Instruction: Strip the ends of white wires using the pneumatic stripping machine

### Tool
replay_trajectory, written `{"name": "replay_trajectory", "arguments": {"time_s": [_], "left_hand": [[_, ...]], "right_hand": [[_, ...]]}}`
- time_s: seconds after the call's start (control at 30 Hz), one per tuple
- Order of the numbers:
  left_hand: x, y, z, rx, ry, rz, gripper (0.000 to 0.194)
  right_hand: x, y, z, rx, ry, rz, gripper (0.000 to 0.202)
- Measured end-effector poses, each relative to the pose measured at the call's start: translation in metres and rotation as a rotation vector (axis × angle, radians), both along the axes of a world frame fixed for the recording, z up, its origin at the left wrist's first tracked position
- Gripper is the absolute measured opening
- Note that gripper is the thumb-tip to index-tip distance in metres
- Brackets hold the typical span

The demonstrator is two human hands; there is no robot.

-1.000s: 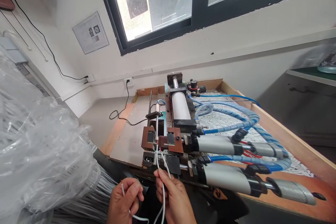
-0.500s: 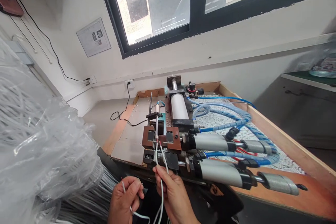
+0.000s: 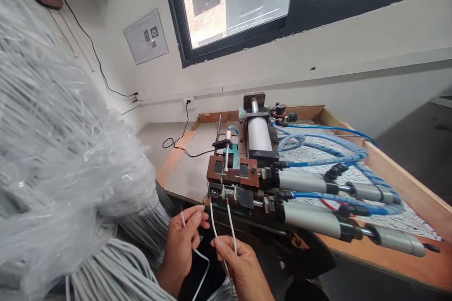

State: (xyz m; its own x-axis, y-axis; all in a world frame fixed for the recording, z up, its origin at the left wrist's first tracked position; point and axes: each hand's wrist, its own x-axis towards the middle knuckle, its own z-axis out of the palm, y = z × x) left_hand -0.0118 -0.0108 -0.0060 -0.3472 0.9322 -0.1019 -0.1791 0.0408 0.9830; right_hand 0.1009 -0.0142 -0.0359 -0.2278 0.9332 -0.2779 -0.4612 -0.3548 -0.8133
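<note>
My right hand (image 3: 240, 258) pinches two white cables (image 3: 231, 225) between thumb and fingers. Their upper ends show red tips and stand apart, just in front of the machine's lower black block (image 3: 243, 197). To its left, my left hand (image 3: 183, 240) is closed on another white cable (image 3: 200, 255), whose reddish end sticks up above the fingers. Beyond the hands is the pneumatic machine, with a brown jaw block (image 3: 233, 176), an upright silver cylinder (image 3: 259, 134) and two silver cylinders (image 3: 310, 218) lying to the right.
Plastic-wrapped bundles of grey-white cable (image 3: 116, 263) fill the left side. Blue air hoses (image 3: 325, 148) curl over white scraps inside the bench's wooden rim (image 3: 391, 174). A black power cord (image 3: 187, 153) crosses the bench's left part. A window (image 3: 247, 0) is above.
My right hand has drawn the two cables back from the machine's jaws, and their tips have spread apart. The camera view has shifted, with the machine now farther right.
</note>
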Motion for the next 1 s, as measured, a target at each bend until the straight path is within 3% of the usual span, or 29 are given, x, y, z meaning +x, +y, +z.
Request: {"name": "replay_trajectory", "arguments": {"time_s": [0.23,0.73,0.83,1.0], "left_hand": [[0.002,-0.008,0.000,-0.031,-0.022,-0.062,0.023],[0.004,-0.016,-0.003,-0.066,0.033,-0.086,0.021],[0.004,-0.017,-0.004,-0.079,0.045,-0.101,0.019],[-0.001,-0.013,-0.011,-0.163,0.117,-0.123,0.021]], "right_hand": [[-0.003,-0.022,-0.002,0.003,-0.072,0.120,0.029],[0.015,-0.035,-0.008,0.156,-0.205,0.109,0.023],[0.042,-0.031,-0.014,0.181,-0.268,-0.008,0.020],[0.130,-0.007,-0.036,0.203,-0.474,-0.501,0.027]]}}
